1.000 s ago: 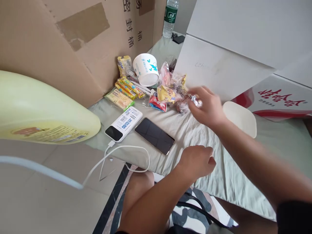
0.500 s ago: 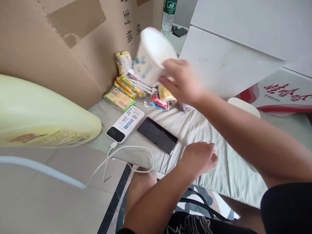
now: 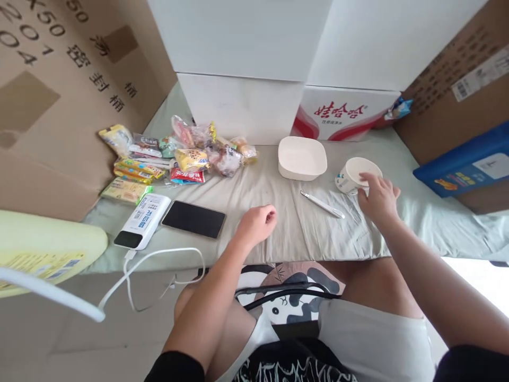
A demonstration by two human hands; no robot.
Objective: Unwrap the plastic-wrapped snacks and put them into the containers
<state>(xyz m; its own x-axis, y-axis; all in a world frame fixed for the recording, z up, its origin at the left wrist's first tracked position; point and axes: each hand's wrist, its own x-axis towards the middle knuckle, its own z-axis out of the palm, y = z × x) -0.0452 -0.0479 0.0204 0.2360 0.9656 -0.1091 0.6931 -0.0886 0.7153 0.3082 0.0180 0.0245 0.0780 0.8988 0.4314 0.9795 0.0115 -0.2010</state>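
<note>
My right hand rests on the near rim of a white paper cup with blue print, which stands upright at the right of the cloth-covered surface. My left hand lies loosely curled on the cloth in the middle, holding nothing. White tweezers lie between the two hands. A white square bowl stands just behind them. At the left back lies a heap of wrapped snacks.
A black phone and a white power bank with a trailing cable lie at the left front. Cardboard boxes wall the left, white boxes and a red-printed carton the back. A yellow plastic object juts in lower left.
My right hand lifted the paper cup from the snack heap, carried it right and set it down upright beside the bowl. The camera swung right. My left hand stayed on the cloth.
</note>
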